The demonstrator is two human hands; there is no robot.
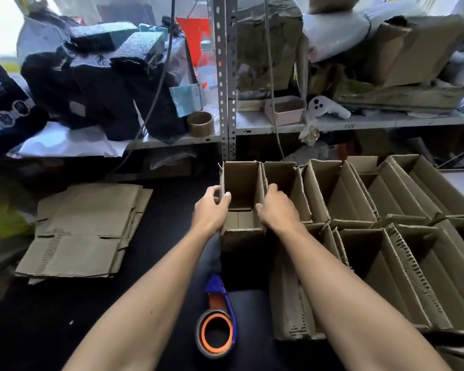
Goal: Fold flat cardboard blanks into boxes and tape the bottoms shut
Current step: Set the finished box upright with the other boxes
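Note:
An open-topped brown cardboard box (241, 183) stands upright in front of me, at the left end of a row of finished boxes. My left hand (210, 210) grips its left wall, thumb inside and fingers outside. My right hand (277, 207) holds its right wall, fingers curled over the edge. A stack of flat cardboard blanks (83, 231) lies on the dark floor to the left. A tape dispenser (217, 325) with a blue handle and an orange core lies between my forearms.
Several folded open boxes (386, 210) stand in rows to the right, reaching the frame's edge. A metal shelf (227, 76) behind holds black bags, a bottle, a spare tape roll (201, 124), worn cartons and a white controller.

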